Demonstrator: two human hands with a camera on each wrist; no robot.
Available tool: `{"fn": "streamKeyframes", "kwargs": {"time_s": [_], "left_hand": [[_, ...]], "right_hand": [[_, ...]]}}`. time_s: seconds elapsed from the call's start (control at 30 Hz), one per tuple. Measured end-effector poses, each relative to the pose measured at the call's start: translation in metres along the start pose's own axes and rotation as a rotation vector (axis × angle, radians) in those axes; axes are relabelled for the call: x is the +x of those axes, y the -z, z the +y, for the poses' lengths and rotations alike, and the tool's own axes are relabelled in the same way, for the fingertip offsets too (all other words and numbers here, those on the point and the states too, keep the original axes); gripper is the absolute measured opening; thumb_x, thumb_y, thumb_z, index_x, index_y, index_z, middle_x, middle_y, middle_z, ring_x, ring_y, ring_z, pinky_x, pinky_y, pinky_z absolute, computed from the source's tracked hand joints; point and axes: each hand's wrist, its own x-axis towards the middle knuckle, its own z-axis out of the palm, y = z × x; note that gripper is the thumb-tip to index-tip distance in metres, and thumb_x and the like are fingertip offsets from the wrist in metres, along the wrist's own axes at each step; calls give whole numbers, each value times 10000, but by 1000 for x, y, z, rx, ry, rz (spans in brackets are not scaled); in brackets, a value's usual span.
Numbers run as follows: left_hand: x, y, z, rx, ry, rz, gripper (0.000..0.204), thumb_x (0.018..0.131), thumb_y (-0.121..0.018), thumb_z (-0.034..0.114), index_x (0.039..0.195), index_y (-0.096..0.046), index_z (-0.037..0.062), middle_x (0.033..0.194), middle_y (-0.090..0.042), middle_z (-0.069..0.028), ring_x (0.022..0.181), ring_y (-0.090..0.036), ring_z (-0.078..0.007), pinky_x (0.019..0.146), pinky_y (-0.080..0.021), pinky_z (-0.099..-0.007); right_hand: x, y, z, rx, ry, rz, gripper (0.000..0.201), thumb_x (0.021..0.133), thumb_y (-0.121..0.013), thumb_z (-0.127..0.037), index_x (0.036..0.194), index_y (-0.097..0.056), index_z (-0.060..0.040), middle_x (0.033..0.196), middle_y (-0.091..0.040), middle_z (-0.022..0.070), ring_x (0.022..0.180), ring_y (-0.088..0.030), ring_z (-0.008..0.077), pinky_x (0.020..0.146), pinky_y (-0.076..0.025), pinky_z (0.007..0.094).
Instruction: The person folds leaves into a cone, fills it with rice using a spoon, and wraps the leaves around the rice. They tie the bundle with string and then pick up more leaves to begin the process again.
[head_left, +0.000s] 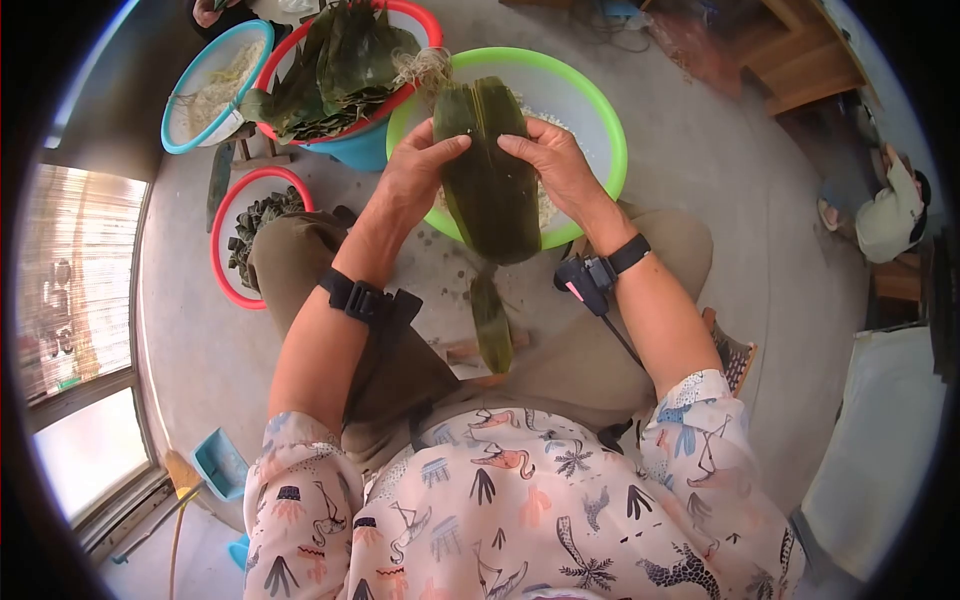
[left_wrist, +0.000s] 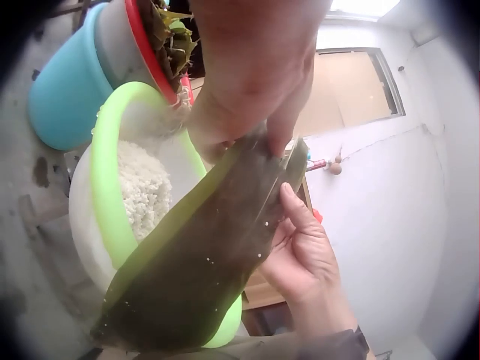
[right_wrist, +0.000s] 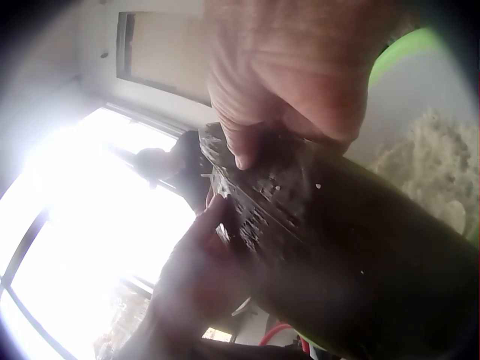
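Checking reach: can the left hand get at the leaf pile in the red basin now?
Likely yes, once freed: left hand pinches the held leaves, but the leaf pile looks close and uncovered.

Left hand [head_left: 408, 172] and right hand [head_left: 563, 168] held out side by side ahead of torso, near each other, both pinching. Left thumb [head_left: 447, 150] and right thumb [head_left: 520, 148] on top, tips pointing inward; other fingers mostly hidden. Left forearm [head_left: 312, 350] and right forearm [head_left: 660, 315] reach forward, converging toward hands.
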Motion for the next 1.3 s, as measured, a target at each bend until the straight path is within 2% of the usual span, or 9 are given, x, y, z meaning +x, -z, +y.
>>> {"fn": "streamKeyframes", "kwargs": {"time_s": [0.23, 0.3, 0.5, 0.73, 0.93, 1.03, 1.2, 1.3], "left_hand": [[0, -5, 1, -21, -10, -2, 306, 882, -650, 35, 1184, -595, 28, 1097, -654, -70, 990, -630, -166, 891, -515, -317], [-3, -7, 1, -53, 96, 9, 299, 879, -650, 29, 1173, -597, 21, 1098, -654, -80, 996, -635, -178, 886, -527, -329], [-1, -4, -3, -80, 69, 24, 242, 858, -677, 15, 1097, -645, 32, 1034, -688, -75, 940, -661, -174, 855, -544, -325], [-1, -9, -8, -83, 24, 54, 257, 859, -651, -15, 1112, -630, 26, 1048, -673, -77, 939, -659, -181, 844, -552, -325], [-2, -9, -9, -114, 26, 51, 271, 862, -639, -21, 1128, -615, 21, 1052, -668, -76, 951, -653, -186, 869, -541, -331], [-1, -5, -9, -74, 14, 50, 302, 871, -606, -20, 1172, -596, 6, 1074, -653, -91, 979, -638, -191, 864, -534, -333], [-3, -7, -7, 16, 89, 27, 289, 873, -635, 3, 1159, -602, 10, 1070, -659, -80, 972, -640, -185, 855, -536, -329], [-1, -5, -11, -4, 47, 30, 289, 871, -637, 0, 1159, -602, 8, 1073, -659, -77, 973, -640, -183, 856, -533, -325]], "right_hand": [[4, 4, 7, 11, 65, 36, 278, 928, -616, -93, 1189, -604, 1, 1065, -664, 33, 950, -608, 82, 865, -489, 233], [3, 3, 5, 19, 68, 36, 265, 916, -627, -96, 1162, -617, 1, 1052, -665, 31, 931, -610, 84, 845, -493, 240], [3, 3, 6, -58, 35, 29, 267, 888, -656, -89, 1138, -629, -1, 1029, -665, 21, 907, -609, 85, 820, -498, 247], [1, -2, 6, -127, 84, 87, 272, 888, -659, -68, 1154, -626, -21, 1038, -656, 8, 932, -595, 76, 847, -485, 238], [2, -1, 8, -58, 90, 65, 284, 881, -648, -61, 1161, -630, -11, 1046, -668, 12, 928, -608, 84, 848, -494, 256], [1, 3, 9, -35, 19, 35, 270, 883, -644, -61, 1148, -634, -6, 1048, -670, 24, 938, -612, 94, 849, -496, 260], [1, 2, 11, -57, 31, 73, 272, 888, -640, -70, 1149, -630, 5, 1053, -668, 35, 949, -613, 102, 853, -495, 262], [0, 1, 7, -58, 18, 61, 278, 892, -639, -76, 1157, -627, 7, 1056, -666, 36, 956, -611, 104, 863, -491, 262]]}}
